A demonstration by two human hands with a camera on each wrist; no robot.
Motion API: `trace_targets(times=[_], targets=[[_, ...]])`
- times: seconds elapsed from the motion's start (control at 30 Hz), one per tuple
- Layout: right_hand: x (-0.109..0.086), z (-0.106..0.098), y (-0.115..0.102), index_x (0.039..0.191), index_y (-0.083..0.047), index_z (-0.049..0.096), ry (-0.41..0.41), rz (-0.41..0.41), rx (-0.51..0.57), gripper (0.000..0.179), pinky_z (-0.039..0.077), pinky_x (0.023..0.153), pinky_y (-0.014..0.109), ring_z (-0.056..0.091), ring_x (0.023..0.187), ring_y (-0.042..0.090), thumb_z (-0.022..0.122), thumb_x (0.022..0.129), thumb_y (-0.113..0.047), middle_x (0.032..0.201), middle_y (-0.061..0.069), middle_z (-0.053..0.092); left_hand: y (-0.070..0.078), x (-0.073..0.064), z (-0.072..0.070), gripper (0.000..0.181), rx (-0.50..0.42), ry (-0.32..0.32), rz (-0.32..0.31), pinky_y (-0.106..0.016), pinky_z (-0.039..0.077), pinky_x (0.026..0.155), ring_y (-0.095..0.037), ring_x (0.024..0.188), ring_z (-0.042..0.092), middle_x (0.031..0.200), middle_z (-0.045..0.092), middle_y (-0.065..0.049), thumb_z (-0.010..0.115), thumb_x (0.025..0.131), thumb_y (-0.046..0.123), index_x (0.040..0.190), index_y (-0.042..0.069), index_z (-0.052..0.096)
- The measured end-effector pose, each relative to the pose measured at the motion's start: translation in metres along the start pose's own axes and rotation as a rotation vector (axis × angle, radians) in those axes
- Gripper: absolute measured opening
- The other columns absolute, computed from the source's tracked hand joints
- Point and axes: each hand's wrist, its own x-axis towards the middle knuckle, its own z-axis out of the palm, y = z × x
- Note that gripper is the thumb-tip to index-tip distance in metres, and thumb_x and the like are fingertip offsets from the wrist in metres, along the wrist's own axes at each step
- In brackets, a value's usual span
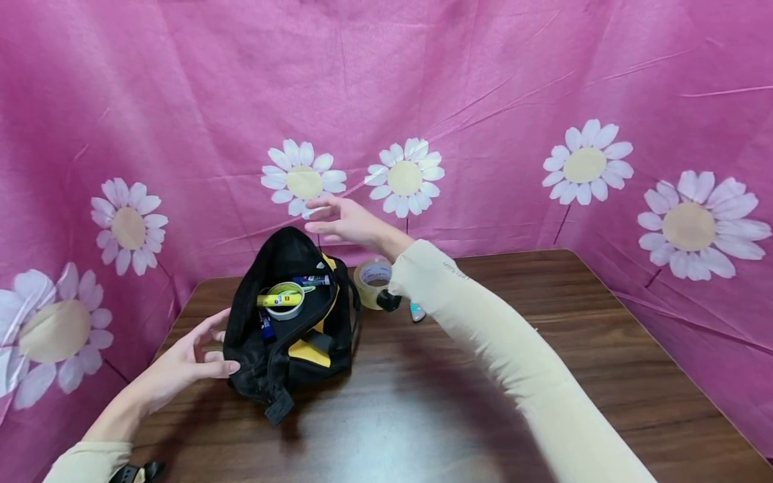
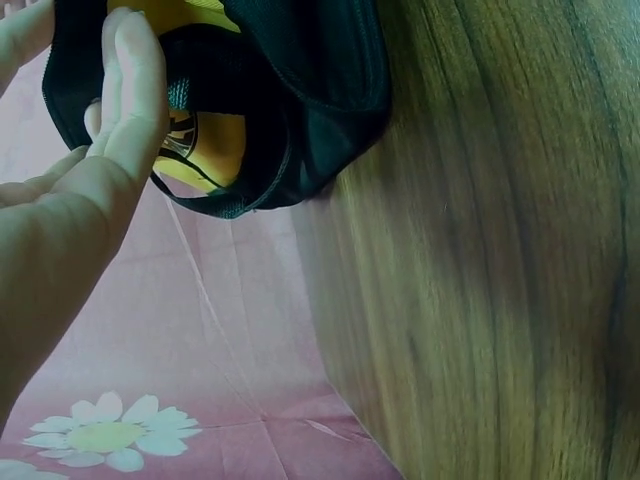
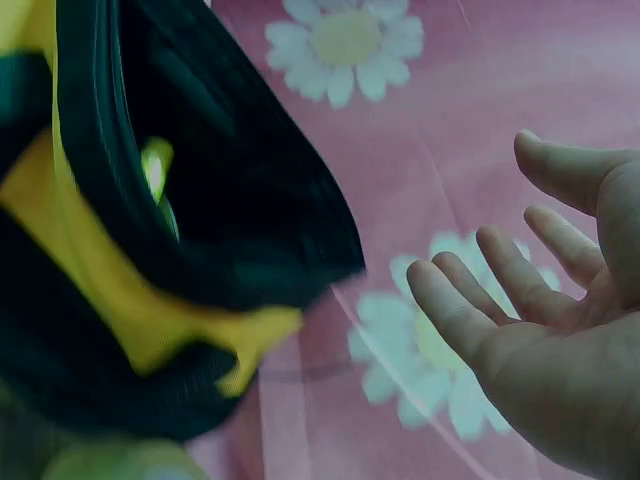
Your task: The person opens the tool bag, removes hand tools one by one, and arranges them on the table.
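A black bag with yellow panels (image 1: 338,322) stands on the table with its mouth open. Inside lie a roll of tape (image 1: 286,314), a yellow tube (image 1: 280,300) and two small dark blue items, one of them a blue tube (image 1: 311,280). My left hand (image 1: 181,362) touches the bag's left side, thumb toward the front; in the left wrist view its fingers (image 2: 135,90) lie nearly straight against the fabric. Above the bag's far right edge, my right hand (image 1: 344,221) is held in the air, fingers spread and holding nothing, apart from the bag in the right wrist view.
Right of the bag, a roll of clear packing tape (image 1: 367,295) sits beside a small black object (image 1: 388,300) and a white and teal item (image 1: 417,312), partly hidden by the right sleeve. A pink flowered cloth (image 1: 483,80) hangs behind the brown wooden table (image 1: 374,402).
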Motion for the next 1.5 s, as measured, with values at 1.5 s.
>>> trace_targets(times=[1.5], targets=[[0.035,0.151,0.126,0.127,-0.001,0.067,-0.043,0.427,-0.003,0.042,0.058,0.080,0.040,0.069,0.094,0.021,0.077,0.087,0.003,0.116,0.012,0.070,-0.005,-0.005,-0.005,0.089,0.002,0.028,-0.009,-0.038,0.058,0.079,-0.028,0.093,0.070,0.126,0.045,-0.025,0.070,0.091,-0.001,0.161,0.011,0.017]])
